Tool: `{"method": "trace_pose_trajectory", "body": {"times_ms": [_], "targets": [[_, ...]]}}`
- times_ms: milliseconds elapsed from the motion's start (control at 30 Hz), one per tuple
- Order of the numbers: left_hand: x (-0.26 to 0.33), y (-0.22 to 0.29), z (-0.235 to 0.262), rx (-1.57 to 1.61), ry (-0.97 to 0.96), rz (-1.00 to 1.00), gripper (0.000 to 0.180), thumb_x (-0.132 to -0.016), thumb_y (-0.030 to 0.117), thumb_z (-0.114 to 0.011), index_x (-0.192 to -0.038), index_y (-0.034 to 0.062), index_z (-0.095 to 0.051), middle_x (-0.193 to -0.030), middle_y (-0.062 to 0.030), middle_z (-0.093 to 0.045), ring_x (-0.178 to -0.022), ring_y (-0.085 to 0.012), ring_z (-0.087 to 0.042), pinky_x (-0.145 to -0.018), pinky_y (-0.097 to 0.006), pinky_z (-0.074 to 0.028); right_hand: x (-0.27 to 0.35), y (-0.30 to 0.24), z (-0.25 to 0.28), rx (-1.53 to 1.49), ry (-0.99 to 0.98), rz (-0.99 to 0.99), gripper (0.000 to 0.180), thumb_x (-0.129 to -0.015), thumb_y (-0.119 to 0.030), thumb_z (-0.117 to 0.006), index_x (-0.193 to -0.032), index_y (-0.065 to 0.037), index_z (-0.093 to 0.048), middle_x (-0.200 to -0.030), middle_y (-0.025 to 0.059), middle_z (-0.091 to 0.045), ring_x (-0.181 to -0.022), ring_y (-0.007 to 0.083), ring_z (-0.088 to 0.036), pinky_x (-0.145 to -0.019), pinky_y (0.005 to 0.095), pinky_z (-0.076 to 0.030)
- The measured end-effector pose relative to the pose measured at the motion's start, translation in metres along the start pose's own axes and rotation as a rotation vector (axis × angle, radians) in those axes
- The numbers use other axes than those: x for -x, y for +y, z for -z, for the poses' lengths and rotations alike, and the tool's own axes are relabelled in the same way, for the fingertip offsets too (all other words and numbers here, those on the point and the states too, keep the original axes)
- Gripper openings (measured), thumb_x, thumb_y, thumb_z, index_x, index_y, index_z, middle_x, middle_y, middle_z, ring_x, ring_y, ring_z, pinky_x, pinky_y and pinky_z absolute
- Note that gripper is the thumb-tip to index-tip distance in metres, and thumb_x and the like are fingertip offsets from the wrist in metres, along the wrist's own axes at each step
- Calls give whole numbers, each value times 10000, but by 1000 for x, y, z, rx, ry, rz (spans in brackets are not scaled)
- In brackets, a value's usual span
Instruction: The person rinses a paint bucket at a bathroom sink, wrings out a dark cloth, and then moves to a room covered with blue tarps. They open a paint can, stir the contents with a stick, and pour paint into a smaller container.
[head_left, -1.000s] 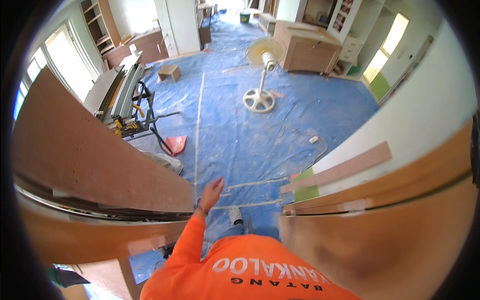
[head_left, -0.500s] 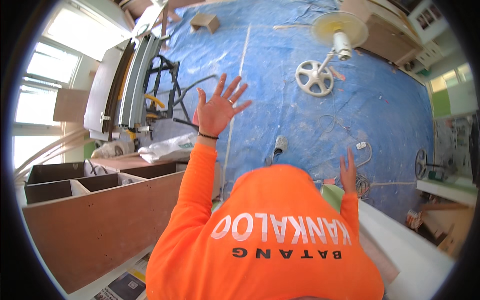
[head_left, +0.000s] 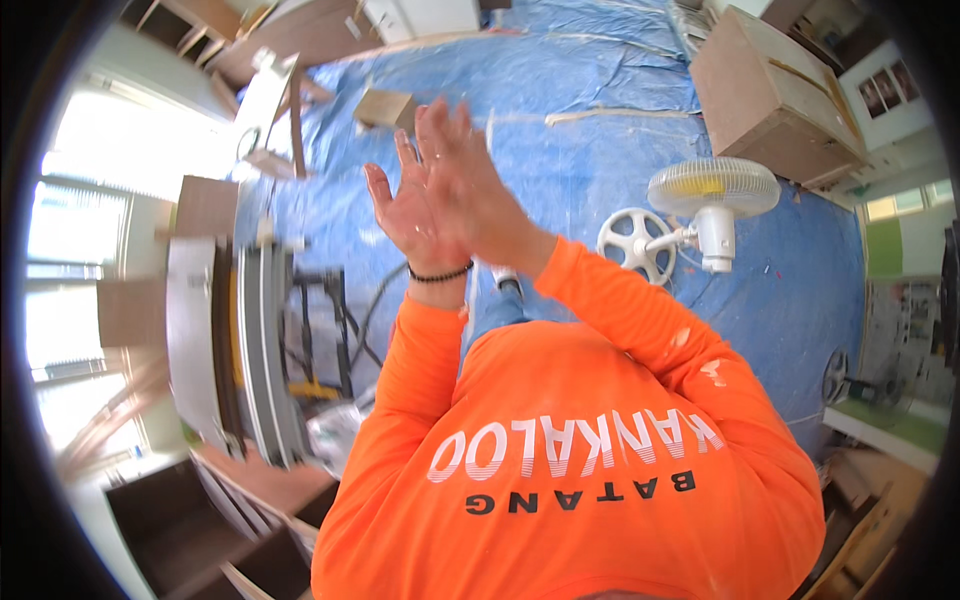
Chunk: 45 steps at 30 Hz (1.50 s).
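I saw both hands raised empty and open, left hand [head_left: 405,215] pressed palm to palm against right hand [head_left: 470,185], nothing picked up yet, with the toppled pedestal fan [head_left: 700,215] on the blue tarp [head_left: 600,120] at three o'clock.

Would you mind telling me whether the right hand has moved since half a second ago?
Yes. The right hand has risen from low beside the orange shirt to meet the left hand.
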<state>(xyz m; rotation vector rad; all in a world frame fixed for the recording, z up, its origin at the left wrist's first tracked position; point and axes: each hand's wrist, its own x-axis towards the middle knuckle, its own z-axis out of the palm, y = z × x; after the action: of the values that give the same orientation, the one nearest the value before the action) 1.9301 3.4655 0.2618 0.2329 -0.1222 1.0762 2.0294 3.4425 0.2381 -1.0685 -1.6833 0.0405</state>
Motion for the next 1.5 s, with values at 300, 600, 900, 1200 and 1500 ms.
{"method": "trace_pose_trajectory", "body": {"times_ms": [300, 600, 900, 1200, 1500], "targets": [[-364, -109, -20, 359, 49, 400, 637, -1037, 468, -473, -1507, 48, -382, -1628, -159, -313, -1543, -342, -212, -1290, -518, -134, -213, 283, 95, -885, 589, -414, 875, -1065, -570, -356, -1626, -45, 61, -1717, 126, -9, -1587, 239, -2, -1289, 429, -79], [-714, -56, 304, -1364, -227, 404, 612, -1083, 503, -394, -1549, 108, -392, -1479, -204, -508, -1306, -337, -550, -1087, -451, -419, -323, 579, 254, -1701, 777, -312, 701, -1073, -470, -450, -1556, 3, -261, -1656, 141, -242, -1571, 264, -138, -1290, 458, -200], [-638, 63, 547, -2218, 35, 2023, 500, -877, 407, -713, -1259, 86, -667, -1176, -190, -693, -1083, -362, -665, -915, -484, -534, -330, 930, 388, -1351, 835, -800, 317, -1084, -226, -529, -1317, -19, -584, -751, -46, -551, -481, 42, -348, -446, 204, -314], [-1069, -133, 667, -2022, 154, 1660, 401, -961, 362, -651, -1236, 72, -678, -980, -125, -697, -873, -238, -674, -758, -389, -537, -12, 1189, 399, 687, 1178, -2366, 820, -942, -724, -460, -971, 55, -713, -866, 198, -671, -851, 344, -644, -757, 438, -494], [-1787, -455, 593, -1867, -168, 405, 342, -1035, 301, -609, -1273, 64, -673, -889, -72, -708, -728, -128, -678, -690, -278, -554, -130, 1281, 308, -138, 1074, -2631, 779, -963, -672, -496, -1134, 65, -682, -1053, 188, -734, -1026, 348, -685, -910, 419, -512]]}}
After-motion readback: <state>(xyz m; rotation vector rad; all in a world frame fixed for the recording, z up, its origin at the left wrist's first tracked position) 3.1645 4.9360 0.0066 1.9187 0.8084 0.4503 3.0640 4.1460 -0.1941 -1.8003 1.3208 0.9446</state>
